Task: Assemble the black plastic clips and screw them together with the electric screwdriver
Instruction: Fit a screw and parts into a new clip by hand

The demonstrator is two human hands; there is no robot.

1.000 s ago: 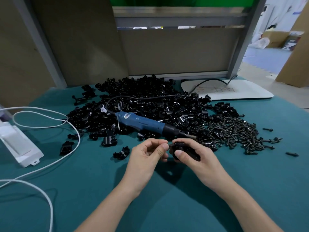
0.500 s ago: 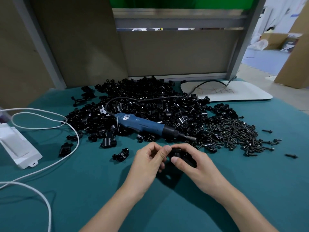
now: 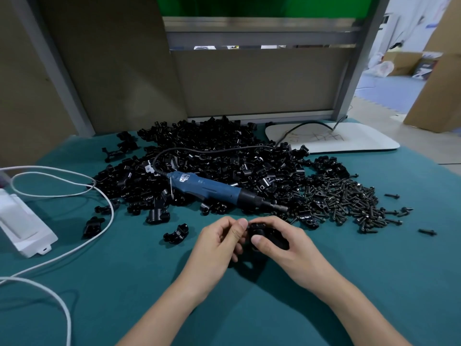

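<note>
Both hands meet just above the green table (image 3: 361,268) in front of me. My right hand (image 3: 282,248) grips a black plastic clip (image 3: 259,229) between thumb and fingers. My left hand (image 3: 222,243) pinches at the clip's left side with thumb and forefinger; what it pinches is hidden. The blue electric screwdriver (image 3: 207,188) lies unheld on the big pile of black clips (image 3: 212,156), tip pointing right toward the hands. A heap of black screws (image 3: 349,201) lies to the right of the pile.
Loose clips (image 3: 175,233) lie left of my hands. A white power box (image 3: 22,226) with white cables (image 3: 82,248) sits at the left edge. A white board (image 3: 331,139) lies at the back right. Partition panels close off the back.
Both hands drew slightly nearer to me and closer together around the clip. The screwdriver and the piles have not moved.
</note>
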